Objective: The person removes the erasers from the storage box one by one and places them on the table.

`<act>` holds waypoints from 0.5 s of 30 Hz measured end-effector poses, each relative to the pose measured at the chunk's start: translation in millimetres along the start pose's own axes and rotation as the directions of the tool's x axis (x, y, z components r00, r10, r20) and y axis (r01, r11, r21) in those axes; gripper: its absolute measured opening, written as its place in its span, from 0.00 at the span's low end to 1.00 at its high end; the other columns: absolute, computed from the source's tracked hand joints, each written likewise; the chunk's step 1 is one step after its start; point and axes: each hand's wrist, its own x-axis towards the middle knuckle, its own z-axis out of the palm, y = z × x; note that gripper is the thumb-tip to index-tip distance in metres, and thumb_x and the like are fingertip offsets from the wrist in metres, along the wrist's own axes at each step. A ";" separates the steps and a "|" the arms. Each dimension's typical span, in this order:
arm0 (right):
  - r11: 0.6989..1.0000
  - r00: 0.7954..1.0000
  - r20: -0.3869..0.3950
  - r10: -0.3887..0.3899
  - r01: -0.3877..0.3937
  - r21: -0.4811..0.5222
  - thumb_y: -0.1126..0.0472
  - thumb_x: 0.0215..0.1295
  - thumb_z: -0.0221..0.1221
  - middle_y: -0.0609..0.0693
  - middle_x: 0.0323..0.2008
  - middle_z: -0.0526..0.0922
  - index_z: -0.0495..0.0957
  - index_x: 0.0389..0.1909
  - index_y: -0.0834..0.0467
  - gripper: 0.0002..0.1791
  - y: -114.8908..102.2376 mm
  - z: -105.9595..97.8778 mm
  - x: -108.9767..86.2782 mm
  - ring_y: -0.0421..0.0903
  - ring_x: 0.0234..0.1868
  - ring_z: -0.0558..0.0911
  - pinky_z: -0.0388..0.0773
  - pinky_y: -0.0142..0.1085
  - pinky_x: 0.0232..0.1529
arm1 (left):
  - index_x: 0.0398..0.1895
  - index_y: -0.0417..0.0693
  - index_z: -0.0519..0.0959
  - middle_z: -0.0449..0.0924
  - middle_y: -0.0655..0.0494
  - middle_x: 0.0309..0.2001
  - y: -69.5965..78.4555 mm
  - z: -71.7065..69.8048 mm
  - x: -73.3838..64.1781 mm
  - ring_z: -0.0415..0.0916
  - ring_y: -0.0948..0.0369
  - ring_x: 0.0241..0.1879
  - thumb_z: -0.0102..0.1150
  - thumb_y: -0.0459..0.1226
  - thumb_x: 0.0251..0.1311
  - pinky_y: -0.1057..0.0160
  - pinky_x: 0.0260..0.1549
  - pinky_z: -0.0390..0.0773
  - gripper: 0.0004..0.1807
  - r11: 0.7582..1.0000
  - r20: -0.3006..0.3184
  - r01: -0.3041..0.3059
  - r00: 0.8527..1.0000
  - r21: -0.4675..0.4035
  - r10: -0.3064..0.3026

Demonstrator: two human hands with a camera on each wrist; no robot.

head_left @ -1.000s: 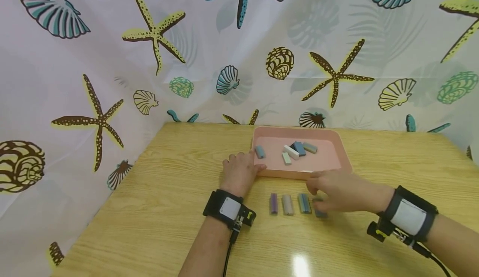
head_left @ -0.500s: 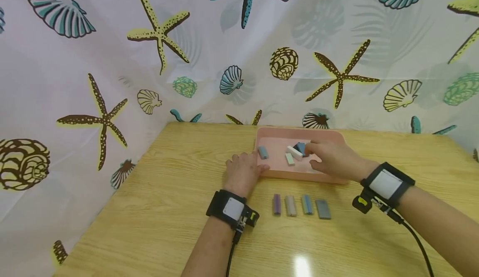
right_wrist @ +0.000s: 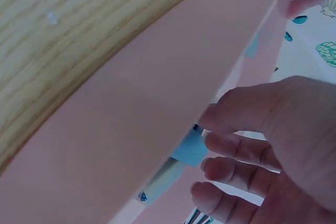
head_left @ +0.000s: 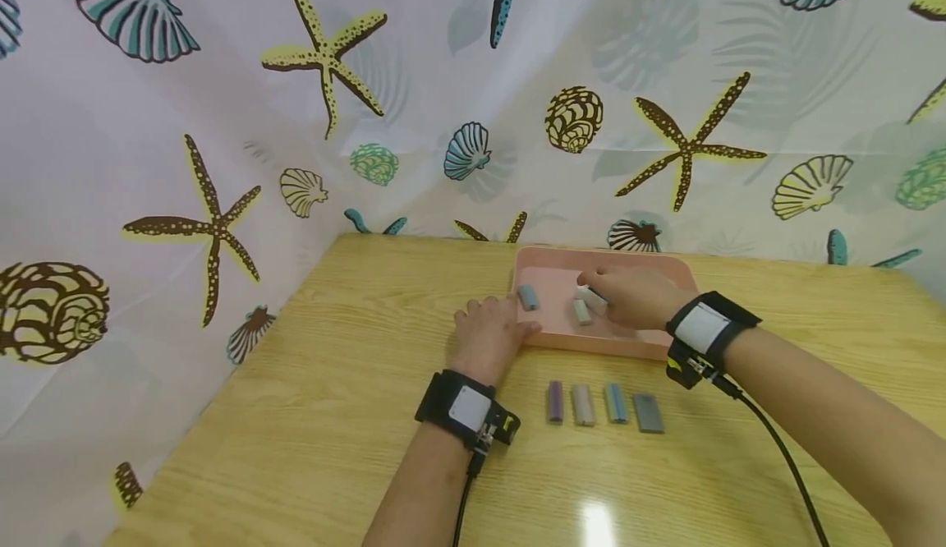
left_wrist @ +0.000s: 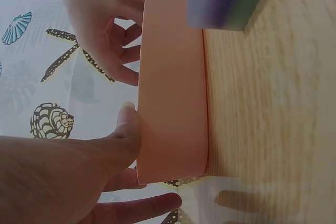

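Note:
In the head view my left hand (head_left: 489, 335) holds the left front corner of a shallow pink tray (head_left: 550, 337). Its thumb lies against the rim, and its fingers reach round the outer side. My right hand (head_left: 637, 294) is inside the tray, fingertips down over a white block (head_left: 594, 299). In the right wrist view its thumb and bent fingers are close to a light blue block (right_wrist: 190, 149); the tray wall hides whether they grip anything. A pale green block (head_left: 581, 311) and a grey-blue block (head_left: 528, 297) lie farther left in the tray.
On the wooden table (head_left: 332, 350), a row in front of the tray holds a purple block (head_left: 555, 402), a beige block (head_left: 582, 405), a blue striped block (head_left: 616, 403) and a flat grey block (head_left: 648, 413). A patterned cloth (head_left: 414, 103) hangs behind.
My right hand has left the grey block at the row's right end, entered the tray and moved left over the blocks there. The left hand stays at the tray corner.

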 end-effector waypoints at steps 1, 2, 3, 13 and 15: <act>1.000 1.000 0.018 0.001 -0.001 0.002 0.73 0.52 0.58 0.59 0.45 0.78 0.70 0.54 0.62 0.25 0.3 1.7 2.1 0.49 0.35 0.78 0.76 0.41 0.34 | 0.53 0.52 0.74 0.80 0.49 0.38 -0.4 0.3 -0.1 0.73 0.51 0.37 0.52 0.60 0.54 0.50 0.37 0.73 0.30 1.000 -0.001 -0.001 1.000 -0.001 0.001; 1.000 0.999 0.038 0.006 -0.006 0.006 0.74 0.52 0.57 0.60 0.45 0.78 0.68 0.55 0.62 0.26 0.8 3.5 3.6 0.49 0.35 0.78 0.76 0.41 0.34 | 0.53 0.52 0.74 0.80 0.49 0.38 -0.8 0.5 -0.2 0.73 0.51 0.37 0.52 0.60 0.54 0.50 0.38 0.73 0.30 1.000 -0.001 -0.003 1.000 -0.001 0.003; 1.000 0.998 0.055 0.014 -0.015 0.005 0.74 0.52 0.57 0.59 0.45 0.78 0.68 0.56 0.62 0.27 1.5 5.5 5.3 0.50 0.36 0.78 0.76 0.42 0.35 | 0.53 0.52 0.73 0.80 0.49 0.37 -1.2 0.6 -0.3 0.73 0.51 0.37 0.52 0.60 0.54 0.50 0.37 0.73 0.30 1.000 -0.004 -0.007 1.000 0.001 0.007; 0.999 0.996 0.086 0.033 -0.034 0.011 0.74 0.51 0.57 0.58 0.35 0.79 0.64 0.58 0.61 0.30 13.6 19.5 13.8 0.45 0.29 0.76 0.76 0.42 0.32 | 0.53 0.51 0.74 0.80 0.49 0.37 -0.7 -1.1 -0.4 0.74 0.51 0.38 0.51 0.60 0.54 0.50 0.38 0.73 0.30 1.000 -0.008 -0.005 1.000 0.007 0.005; 0.999 0.997 0.080 0.018 -0.021 0.034 0.74 0.51 0.58 0.57 0.35 0.79 0.65 0.57 0.62 0.29 15.0 20.2 13.8 0.44 0.29 0.75 0.75 0.41 0.32 | 0.52 0.51 0.74 0.80 0.50 0.37 -0.7 -0.9 -0.3 0.74 0.51 0.37 0.51 0.60 0.54 0.50 0.37 0.74 0.30 1.000 -0.007 -0.003 1.000 0.006 0.003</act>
